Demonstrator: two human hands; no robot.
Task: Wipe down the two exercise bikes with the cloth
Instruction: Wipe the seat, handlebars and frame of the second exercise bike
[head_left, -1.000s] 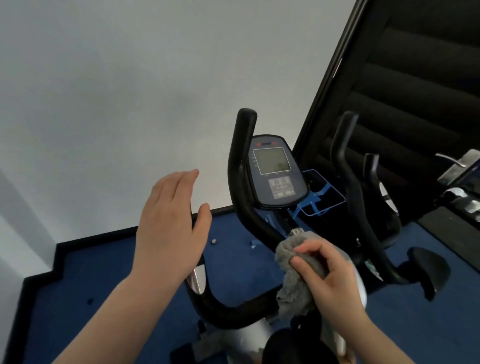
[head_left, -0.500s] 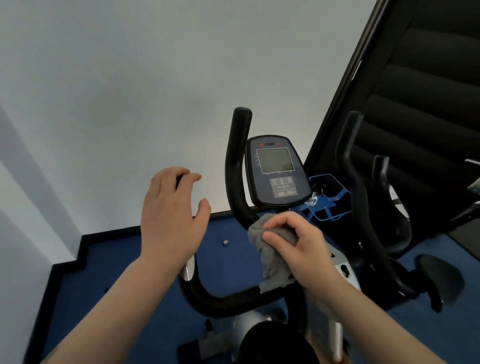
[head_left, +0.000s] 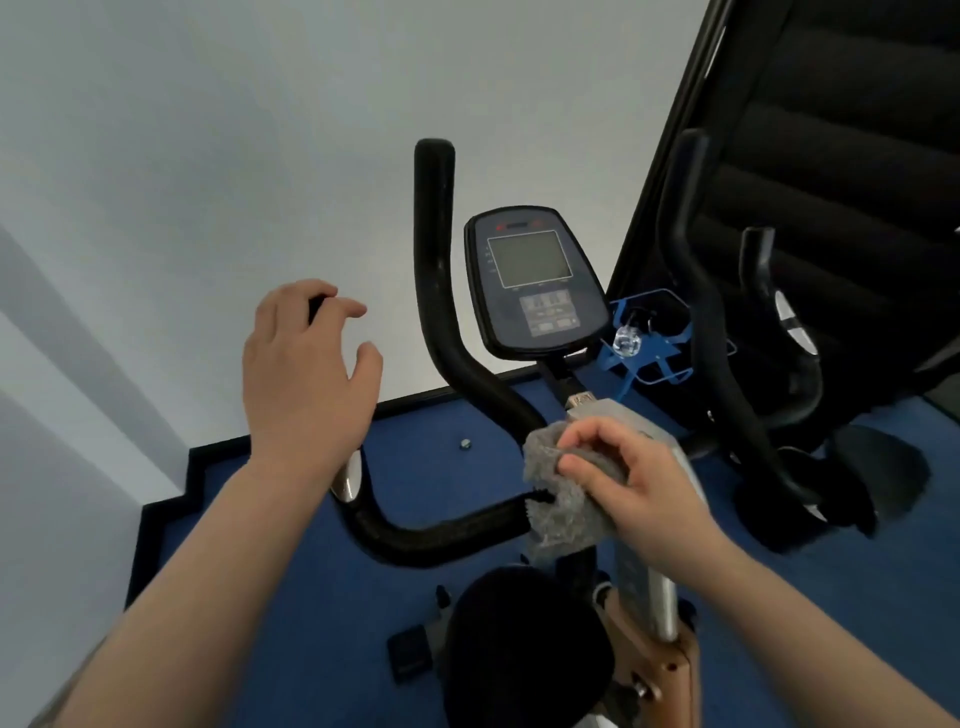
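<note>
From the head camera, the right hand held the grey cloth bunched in its fingers, pressed right where the handlebar met the silver stem of the near bike. That put the cloth on the centre of the bar, below the console. The left hand hovered over the left upright grip, fingers loosely spread and gently curved, holding nothing; a dark grip tip peeked out behind its fingers, though whether they touched it could not be told. The black saddle sat low in the frame, blue floor underneath. Off to the right stood the second bike, its handlebars dark against a black padded panel, with a blue bottle holder between the two machines.

The step in hand looked like wiping the first bike's handlebar at its middle joint. Plenty seemed left: the uprights, the console, the saddle, and the whole second bike. The next move probably called for running the cloth along the bar toward one grip, wrapping it round the tube, while the free hand steadied the frame. Light pressure would suit the console screen.
</note>
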